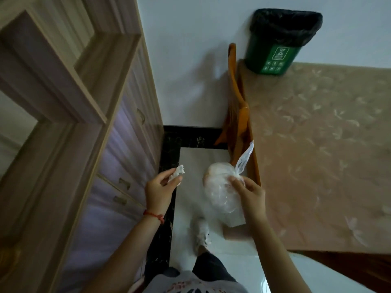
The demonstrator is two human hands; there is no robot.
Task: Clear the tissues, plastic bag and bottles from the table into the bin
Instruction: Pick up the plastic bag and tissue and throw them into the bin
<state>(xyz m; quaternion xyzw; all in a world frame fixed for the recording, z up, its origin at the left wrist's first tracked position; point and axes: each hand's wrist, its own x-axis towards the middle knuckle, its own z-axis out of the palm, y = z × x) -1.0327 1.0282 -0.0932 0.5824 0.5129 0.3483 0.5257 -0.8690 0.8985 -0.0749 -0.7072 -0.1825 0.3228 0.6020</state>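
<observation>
My left hand (161,190) pinches a crumpled white tissue (176,173) over the floor, left of the table. My right hand (248,192) grips a knotted clear plastic bag (220,187) with something pale inside, held in the air beside the table's left edge. The bag's tied handles (245,159) stick up toward the table. A green bin (279,41) lined with a black bag stands at the far left corner of the table (317,144), against the wall. No bottles are in view.
A wooden cabinet with drawers (118,166) lines the left side. An orange broom and dustpan (237,115) lean between wall and table. White floor tiles with a black border (169,157) lie below; my foot in a white shoe (202,233) stands there.
</observation>
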